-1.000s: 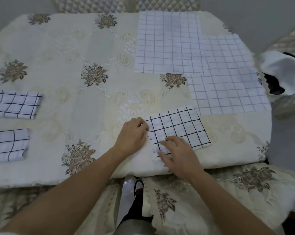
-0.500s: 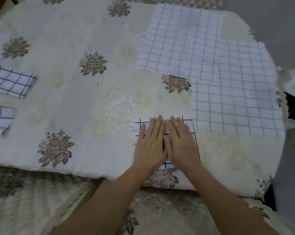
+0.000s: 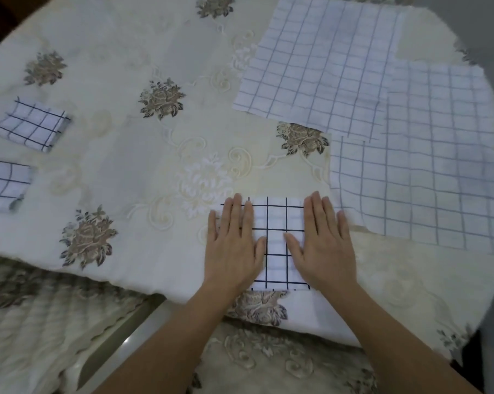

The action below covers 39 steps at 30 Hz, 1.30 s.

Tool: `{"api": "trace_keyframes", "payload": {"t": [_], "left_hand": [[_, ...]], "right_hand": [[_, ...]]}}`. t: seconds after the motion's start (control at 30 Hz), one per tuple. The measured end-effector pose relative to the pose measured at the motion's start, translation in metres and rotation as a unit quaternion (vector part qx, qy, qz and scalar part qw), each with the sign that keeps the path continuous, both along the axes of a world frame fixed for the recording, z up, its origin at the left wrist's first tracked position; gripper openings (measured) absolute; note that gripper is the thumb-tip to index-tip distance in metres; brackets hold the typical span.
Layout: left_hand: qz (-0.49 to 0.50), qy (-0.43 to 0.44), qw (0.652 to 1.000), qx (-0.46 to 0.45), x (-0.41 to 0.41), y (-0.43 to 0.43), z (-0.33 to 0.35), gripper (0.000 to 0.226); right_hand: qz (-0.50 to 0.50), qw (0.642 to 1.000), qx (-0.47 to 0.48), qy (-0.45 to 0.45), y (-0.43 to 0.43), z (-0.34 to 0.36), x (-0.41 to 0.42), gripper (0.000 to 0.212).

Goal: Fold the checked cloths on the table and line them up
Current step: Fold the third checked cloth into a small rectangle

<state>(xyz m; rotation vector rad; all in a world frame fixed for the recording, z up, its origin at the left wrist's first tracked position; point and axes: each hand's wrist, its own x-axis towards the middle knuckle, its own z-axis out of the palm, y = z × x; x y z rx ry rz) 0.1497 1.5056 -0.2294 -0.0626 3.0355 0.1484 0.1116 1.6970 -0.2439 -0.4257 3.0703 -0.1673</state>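
Risk: cloth (image 3: 277, 240) springing open or slipping off bench (image 3: 143, 194) edge on release; left hand (image 3: 232, 251) and right hand (image 3: 325, 248) spread flat, pressing it.

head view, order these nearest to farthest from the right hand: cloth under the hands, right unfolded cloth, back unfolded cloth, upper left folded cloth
1. cloth under the hands: right hand presses it
2. right unfolded cloth: just beside the fingers
3. back unfolded cloth: farther back
4. upper left folded cloth: far left
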Motion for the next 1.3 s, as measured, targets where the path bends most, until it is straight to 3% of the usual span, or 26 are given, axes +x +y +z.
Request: {"api": "trace_keyframes", "payload": {"t": [0.17,0.4,0.5,0.63,1.0,1.2,1.3], "left_hand": [[-0.127,0.011,0.991,0.029,-0.013,0.040,-0.004,0.059],[-0.090,0.002,0.996,-0.005,-0.001,-0.005,-0.008,0.067],[-0.070,-0.008,0.998,-0.002,0.001,-0.007,-0.009,0.067],[-0.079,-0.022,0.997,-0.006,0.001,-0.009,-0.010,0.067],[-0.065,-0.020,0.998,0.009,0.013,-0.059,-0.005,0.074],[-0.105,-0.050,0.993,-0.005,0.004,-0.077,0.011,0.075],[-0.151,-0.011,0.988,-0.010,-0.015,-0.089,0.027,0.065]], "right_hand": [[0.004,1.000,0.001,-0.009,0.001,-0.002,-0.001,0.076],[-0.007,1.000,-0.004,0.007,-0.005,0.005,0.002,0.075],[0.039,0.999,-0.034,0.013,-0.036,0.016,0.013,0.068],[0.040,0.995,-0.079,-0.039,-0.062,0.010,0.029,0.069],[-0.010,0.999,0.015,-0.044,0.006,0.008,0.031,0.083],[-0.035,0.992,0.028,-0.121,-0.002,0.024,0.027,0.085],[-0.060,0.987,-0.003,-0.146,-0.005,0.042,0.027,0.086]]}}
